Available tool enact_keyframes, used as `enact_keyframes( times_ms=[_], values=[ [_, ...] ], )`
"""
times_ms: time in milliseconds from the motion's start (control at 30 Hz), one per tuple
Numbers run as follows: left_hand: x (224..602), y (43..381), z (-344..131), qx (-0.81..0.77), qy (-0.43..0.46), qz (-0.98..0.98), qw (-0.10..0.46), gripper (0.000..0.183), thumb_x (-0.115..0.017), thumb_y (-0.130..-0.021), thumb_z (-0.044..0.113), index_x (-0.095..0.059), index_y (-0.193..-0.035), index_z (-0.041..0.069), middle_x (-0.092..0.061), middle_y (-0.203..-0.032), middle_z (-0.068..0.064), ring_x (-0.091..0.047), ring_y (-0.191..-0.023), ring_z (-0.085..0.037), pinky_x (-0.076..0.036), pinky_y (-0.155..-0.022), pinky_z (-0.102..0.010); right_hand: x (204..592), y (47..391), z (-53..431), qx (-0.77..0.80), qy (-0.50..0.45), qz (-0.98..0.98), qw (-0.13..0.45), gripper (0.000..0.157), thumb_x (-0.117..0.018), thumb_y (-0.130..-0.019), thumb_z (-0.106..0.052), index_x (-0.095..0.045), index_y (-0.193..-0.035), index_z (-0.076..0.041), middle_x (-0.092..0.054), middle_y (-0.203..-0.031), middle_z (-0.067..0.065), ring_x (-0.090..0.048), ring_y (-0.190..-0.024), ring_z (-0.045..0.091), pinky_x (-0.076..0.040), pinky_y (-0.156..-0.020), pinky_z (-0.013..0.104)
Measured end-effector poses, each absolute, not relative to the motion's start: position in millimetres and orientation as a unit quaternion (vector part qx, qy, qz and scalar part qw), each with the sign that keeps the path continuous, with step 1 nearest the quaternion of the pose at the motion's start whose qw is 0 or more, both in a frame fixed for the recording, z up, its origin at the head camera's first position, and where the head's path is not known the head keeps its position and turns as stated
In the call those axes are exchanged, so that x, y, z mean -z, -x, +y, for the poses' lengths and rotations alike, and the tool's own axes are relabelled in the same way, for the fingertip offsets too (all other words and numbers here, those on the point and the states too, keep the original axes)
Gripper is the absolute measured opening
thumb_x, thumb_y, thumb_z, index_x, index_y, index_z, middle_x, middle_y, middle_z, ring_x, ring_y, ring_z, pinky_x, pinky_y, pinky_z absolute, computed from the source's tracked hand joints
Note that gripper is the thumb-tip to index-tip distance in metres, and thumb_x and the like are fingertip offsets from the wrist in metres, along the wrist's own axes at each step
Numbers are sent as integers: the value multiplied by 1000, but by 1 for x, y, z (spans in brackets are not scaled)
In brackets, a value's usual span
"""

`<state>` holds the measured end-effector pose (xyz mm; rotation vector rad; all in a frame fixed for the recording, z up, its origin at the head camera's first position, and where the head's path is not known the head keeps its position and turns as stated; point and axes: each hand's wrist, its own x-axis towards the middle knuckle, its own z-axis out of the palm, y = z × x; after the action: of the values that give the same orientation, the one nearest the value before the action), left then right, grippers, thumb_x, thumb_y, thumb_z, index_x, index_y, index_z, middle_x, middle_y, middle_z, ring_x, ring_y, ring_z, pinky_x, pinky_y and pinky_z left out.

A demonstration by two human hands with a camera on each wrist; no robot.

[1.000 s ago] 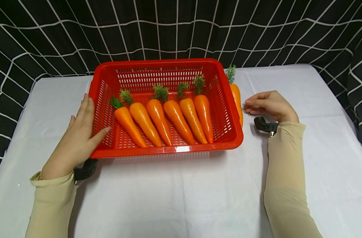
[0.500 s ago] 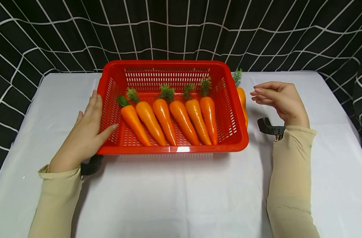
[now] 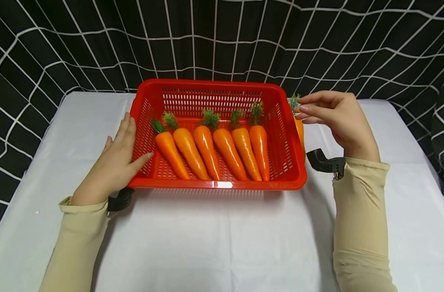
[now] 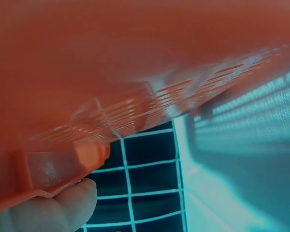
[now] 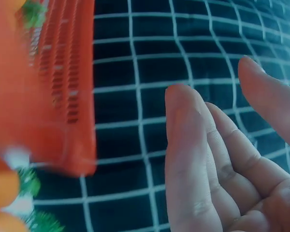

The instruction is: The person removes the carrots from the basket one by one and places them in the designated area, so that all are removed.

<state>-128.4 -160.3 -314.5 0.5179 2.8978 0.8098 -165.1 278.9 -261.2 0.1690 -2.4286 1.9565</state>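
Note:
A red slotted plastic basket (image 3: 214, 185) stands on the white-covered table and holds several orange carrots (image 3: 227, 154) with green tops, lying side by side. My left hand (image 3: 110, 164) rests along the basket's left rim, fingers straight, thumb over the near corner; in the left wrist view a fingertip (image 4: 79, 200) touches the rim. Off the basket's right side, my right hand (image 3: 344, 121) hovers with nothing in it, fingertips by the green top of another carrot (image 3: 299, 126). The basket wall hides part of that carrot. Two blurred orange shapes (image 5: 1, 189) lie beside the basket in the right wrist view.
A black cloth with white grid lines (image 3: 222, 40) hangs behind the table and along its sides. White cloth (image 3: 214, 239) covers the tabletop in front of the basket. Each wrist wears a black camera mount (image 3: 322, 161).
My right hand first drew away from the carrot outside the basket, then came back left toward its green top. My left hand stays on the rim. The whole head view has shifted.

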Motion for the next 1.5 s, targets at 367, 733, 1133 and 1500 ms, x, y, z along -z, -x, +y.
enact_keyframes(
  times_ms=[367,733,1133,1500],
  values=[
    [318,129,-161,-263,-169,949,47,82,-51,-96,33,-2,-147,-8,7,-155,-20,-2,-142,-35,-6,-104,-67,236,177,229,-555,-110,-824,-24,26,-69,-85,-9,-67,-104,8,-71,-89,8,-69,-77,21,-55,-69,26],
    [320,133,-156,-259,-177,948,47,81,-49,-96,34,-1,-147,-8,7,-155,-20,-2,-142,-35,-7,-105,-67,247,210,175,-485,-160,-847,-148,20,-67,-87,-9,-67,-102,5,-69,-85,11,-65,-69,19,-54,-63,29],
    [318,131,-160,-263,-172,948,43,82,-50,-96,33,-2,-147,-8,6,-156,-20,-3,-142,-35,-7,-105,-66,280,246,140,-472,-134,-830,-265,20,-67,-87,-12,-67,-101,2,-67,-93,16,-66,-78,24,-54,-77,38],
    [317,130,-161,-263,-169,949,40,82,-50,-96,35,-1,-147,-7,7,-156,-18,-2,-143,-34,-6,-105,-66,310,257,113,-390,-159,-867,-267,19,-69,-84,-6,-69,-100,4,-68,-85,7,-57,-68,12,-48,-62,22]
  ],
)
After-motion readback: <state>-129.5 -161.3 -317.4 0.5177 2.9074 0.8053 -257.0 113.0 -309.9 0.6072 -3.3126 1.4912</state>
